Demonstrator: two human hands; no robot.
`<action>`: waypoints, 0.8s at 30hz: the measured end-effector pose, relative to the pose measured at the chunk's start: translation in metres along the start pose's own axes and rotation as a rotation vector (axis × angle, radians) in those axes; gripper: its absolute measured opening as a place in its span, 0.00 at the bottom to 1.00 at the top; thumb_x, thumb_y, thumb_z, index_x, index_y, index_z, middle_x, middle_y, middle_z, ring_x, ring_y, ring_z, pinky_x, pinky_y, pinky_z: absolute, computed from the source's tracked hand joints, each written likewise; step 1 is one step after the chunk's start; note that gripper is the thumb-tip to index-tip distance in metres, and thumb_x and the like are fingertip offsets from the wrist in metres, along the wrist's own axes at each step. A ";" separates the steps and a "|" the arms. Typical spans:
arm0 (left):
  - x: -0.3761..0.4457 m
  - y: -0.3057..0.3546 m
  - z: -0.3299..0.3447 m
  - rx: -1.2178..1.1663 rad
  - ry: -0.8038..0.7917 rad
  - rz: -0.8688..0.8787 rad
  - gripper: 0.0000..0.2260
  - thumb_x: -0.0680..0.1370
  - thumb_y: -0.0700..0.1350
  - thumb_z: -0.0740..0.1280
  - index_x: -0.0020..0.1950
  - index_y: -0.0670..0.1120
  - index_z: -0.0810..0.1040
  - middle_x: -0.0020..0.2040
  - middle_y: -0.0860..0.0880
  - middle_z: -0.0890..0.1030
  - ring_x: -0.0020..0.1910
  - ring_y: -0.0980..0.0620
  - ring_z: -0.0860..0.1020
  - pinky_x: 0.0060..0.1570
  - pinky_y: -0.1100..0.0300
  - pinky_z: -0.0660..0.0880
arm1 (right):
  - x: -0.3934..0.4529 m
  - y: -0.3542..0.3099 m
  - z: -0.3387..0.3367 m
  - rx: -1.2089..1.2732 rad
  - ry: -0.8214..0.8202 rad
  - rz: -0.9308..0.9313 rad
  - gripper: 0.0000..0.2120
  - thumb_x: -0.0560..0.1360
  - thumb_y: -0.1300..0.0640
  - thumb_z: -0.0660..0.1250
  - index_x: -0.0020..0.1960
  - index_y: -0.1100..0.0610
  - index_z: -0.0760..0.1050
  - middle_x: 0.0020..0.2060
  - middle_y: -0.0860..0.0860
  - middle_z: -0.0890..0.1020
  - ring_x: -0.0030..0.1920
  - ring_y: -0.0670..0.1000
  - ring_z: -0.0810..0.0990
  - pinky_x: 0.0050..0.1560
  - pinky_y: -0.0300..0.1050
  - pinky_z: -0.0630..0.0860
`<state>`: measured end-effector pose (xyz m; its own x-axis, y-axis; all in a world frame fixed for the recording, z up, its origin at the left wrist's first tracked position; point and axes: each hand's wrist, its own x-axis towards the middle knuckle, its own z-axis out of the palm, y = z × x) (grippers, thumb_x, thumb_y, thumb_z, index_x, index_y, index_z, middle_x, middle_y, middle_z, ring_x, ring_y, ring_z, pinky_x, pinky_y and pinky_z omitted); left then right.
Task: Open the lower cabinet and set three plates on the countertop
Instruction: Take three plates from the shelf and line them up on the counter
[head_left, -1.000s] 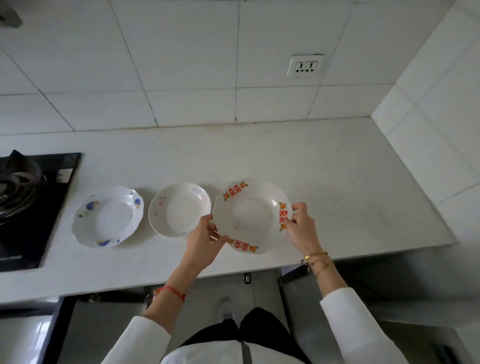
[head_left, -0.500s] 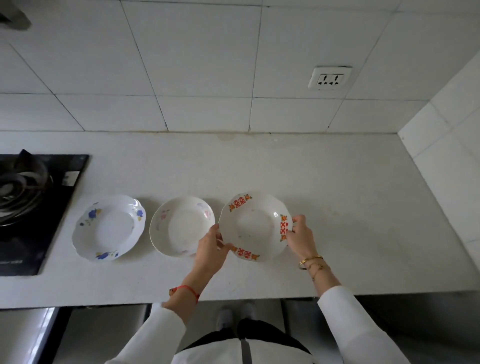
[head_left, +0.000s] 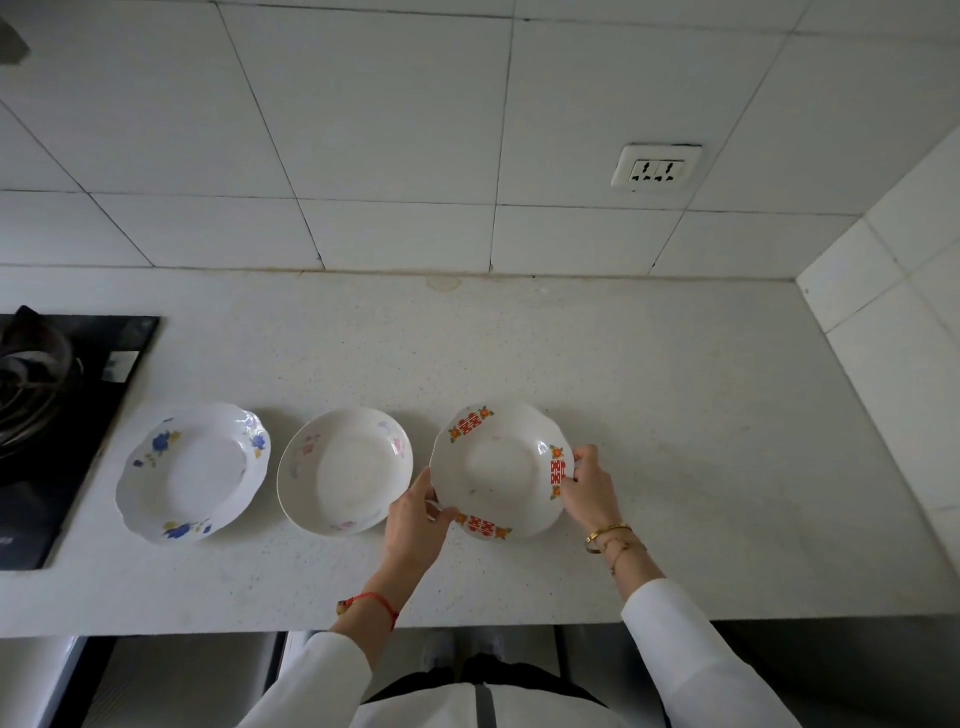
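Three plates stand in a row on the white countertop. At the left is a scalloped plate with blue flowers. In the middle sits a plain white plate with faint pink marks. The right one, a plate with red and orange motifs, rests low on the counter between both hands. My left hand grips its lower left rim, and my right hand pinches its right rim. The cabinet doors below the counter edge are mostly hidden by my body.
A black gas hob fills the counter's left end. Tiled walls rise behind and at the right, with a wall socket on the back one. A wide stretch of counter lies to the right of the plates.
The red-motif plate has moved away from the counter's front edge and down onto the counter beside the middle plate. The camera has risen and tipped forward, so the cabinets show less.
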<state>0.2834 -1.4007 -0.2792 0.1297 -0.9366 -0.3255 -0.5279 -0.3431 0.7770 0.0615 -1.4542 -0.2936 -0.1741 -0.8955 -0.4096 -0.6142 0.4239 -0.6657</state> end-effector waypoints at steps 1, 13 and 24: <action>0.000 0.000 0.001 0.002 -0.002 -0.004 0.22 0.74 0.42 0.72 0.66 0.49 0.73 0.48 0.50 0.82 0.43 0.52 0.80 0.51 0.52 0.81 | 0.001 0.001 0.000 0.000 -0.004 -0.003 0.09 0.75 0.65 0.60 0.52 0.56 0.64 0.36 0.49 0.78 0.33 0.45 0.76 0.27 0.35 0.65; 0.004 -0.001 0.005 -0.006 0.024 -0.043 0.22 0.74 0.40 0.72 0.67 0.47 0.73 0.50 0.47 0.83 0.45 0.49 0.81 0.55 0.48 0.80 | 0.007 0.005 0.004 0.007 -0.029 -0.011 0.11 0.75 0.65 0.62 0.51 0.55 0.63 0.37 0.49 0.78 0.36 0.46 0.79 0.27 0.35 0.70; 0.004 -0.003 0.005 0.007 0.008 -0.042 0.21 0.74 0.40 0.72 0.67 0.47 0.73 0.50 0.46 0.83 0.45 0.50 0.80 0.54 0.49 0.79 | 0.004 0.008 0.008 0.012 -0.015 0.003 0.10 0.75 0.65 0.62 0.50 0.55 0.63 0.37 0.48 0.78 0.36 0.45 0.78 0.28 0.35 0.71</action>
<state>0.2814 -1.4035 -0.2856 0.1584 -0.9221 -0.3530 -0.5278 -0.3812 0.7590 0.0625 -1.4533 -0.3057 -0.1647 -0.8922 -0.4206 -0.6043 0.4283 -0.6718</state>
